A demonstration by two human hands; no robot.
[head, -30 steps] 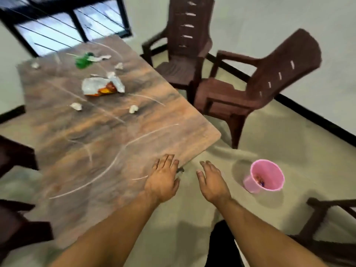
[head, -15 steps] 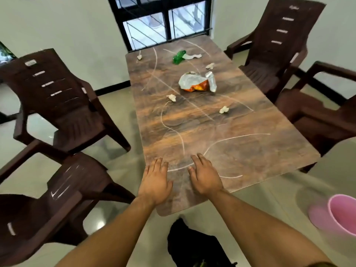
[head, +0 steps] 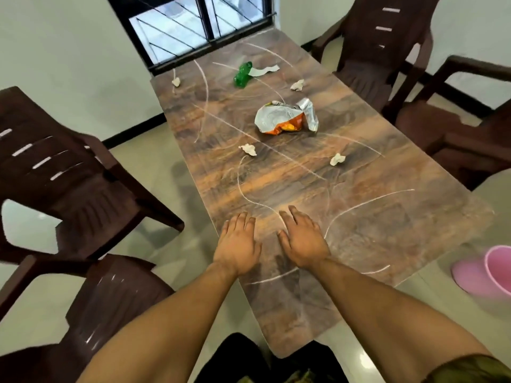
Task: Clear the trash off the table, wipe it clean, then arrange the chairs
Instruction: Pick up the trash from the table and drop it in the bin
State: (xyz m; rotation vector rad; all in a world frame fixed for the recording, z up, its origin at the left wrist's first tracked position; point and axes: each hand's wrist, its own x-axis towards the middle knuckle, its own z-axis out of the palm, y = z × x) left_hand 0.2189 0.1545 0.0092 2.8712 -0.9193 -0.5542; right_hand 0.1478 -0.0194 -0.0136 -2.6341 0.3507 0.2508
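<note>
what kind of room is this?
Likely a home dining room: a long wood-grain table flanked by brown plastic armchairs, a barred window at its far end, and a pink bin beside it.

Nothing readable is showing. The snack bag (head: 286, 120), lying toward twelve o'clock on the table (head: 387, 230), is showing only crushed silver and orange print; the chalk lines (head: 272, 277) are forming curves, not letters or numbers.
</note>
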